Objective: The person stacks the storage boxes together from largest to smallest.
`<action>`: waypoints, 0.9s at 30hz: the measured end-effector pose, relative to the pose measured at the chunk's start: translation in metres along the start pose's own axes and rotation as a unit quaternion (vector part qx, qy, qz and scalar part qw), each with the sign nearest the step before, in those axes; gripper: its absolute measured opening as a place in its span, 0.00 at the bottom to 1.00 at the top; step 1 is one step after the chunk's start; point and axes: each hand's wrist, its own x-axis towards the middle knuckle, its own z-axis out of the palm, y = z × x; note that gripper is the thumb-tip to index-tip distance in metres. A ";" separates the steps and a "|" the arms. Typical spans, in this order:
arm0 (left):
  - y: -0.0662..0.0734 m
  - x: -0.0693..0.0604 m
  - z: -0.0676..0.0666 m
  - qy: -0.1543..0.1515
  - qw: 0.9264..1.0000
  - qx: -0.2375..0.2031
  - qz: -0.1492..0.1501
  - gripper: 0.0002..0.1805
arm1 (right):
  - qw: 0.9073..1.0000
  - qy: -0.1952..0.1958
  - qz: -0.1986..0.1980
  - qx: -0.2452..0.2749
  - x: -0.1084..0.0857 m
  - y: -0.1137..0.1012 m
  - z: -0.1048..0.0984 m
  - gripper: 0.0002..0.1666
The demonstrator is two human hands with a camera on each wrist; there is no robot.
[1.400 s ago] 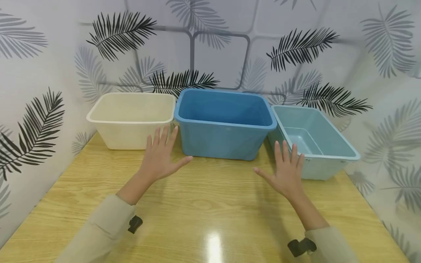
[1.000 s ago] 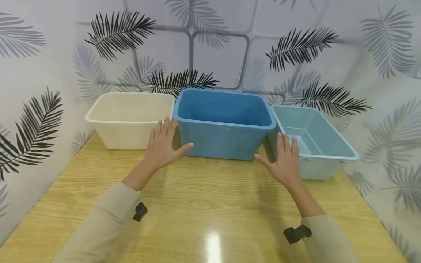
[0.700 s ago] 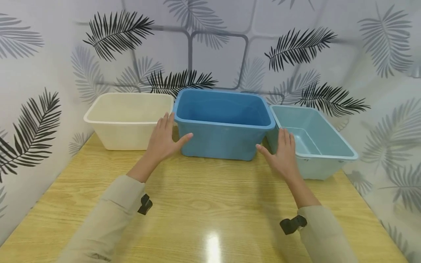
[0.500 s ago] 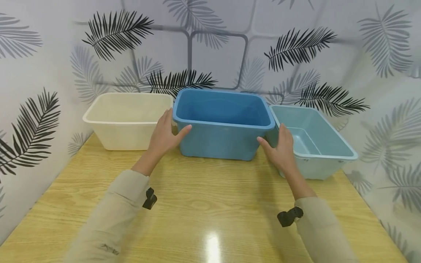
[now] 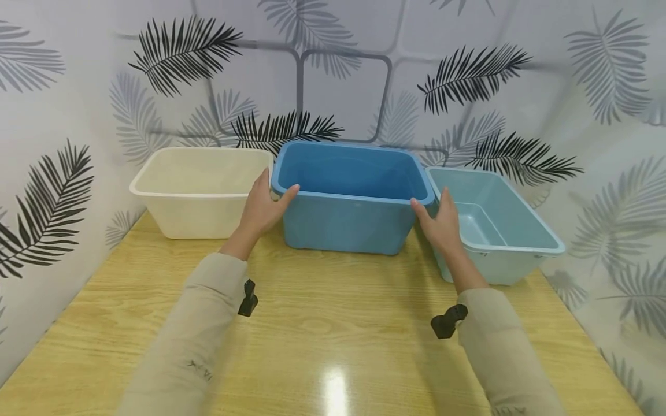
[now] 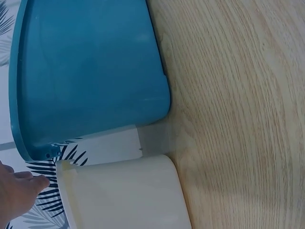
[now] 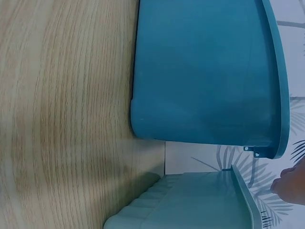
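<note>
A deep blue plastic bin (image 5: 343,222) stands upright between two other bins, nothing visible inside it. My left hand (image 5: 258,209) is at its front left corner, the thumb close to the rim and the fingers over the gap beside the cream bin (image 5: 195,216). Around the front right corner, my right hand (image 5: 441,224) has its thumb near the blue rim, its fingers by the edge of the pale blue bin (image 5: 512,266). Both wrist views show a gap between the blue bin (image 6: 95,71) and the visible part of each hand. Whether any fingertip touches a rim is unclear.
All three bins rest on a wood-grain table (image 5: 322,323), along its back. Behind them is a wall covering (image 5: 348,86) with leaf prints. A black wrist device (image 5: 450,321) is on each sleeve. Light glares off the table's front.
Both hands have moved forward and up toward the blue bin's front corners. Their spread fingers have drawn together, and the thumbs have risen to the rim. The bins stay in place.
</note>
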 end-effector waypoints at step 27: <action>-0.004 0.016 0.021 0.064 0.996 -0.048 0.037 0.28 | 0.997 -0.026 0.052 0.042 0.020 -0.003 0.012 0.44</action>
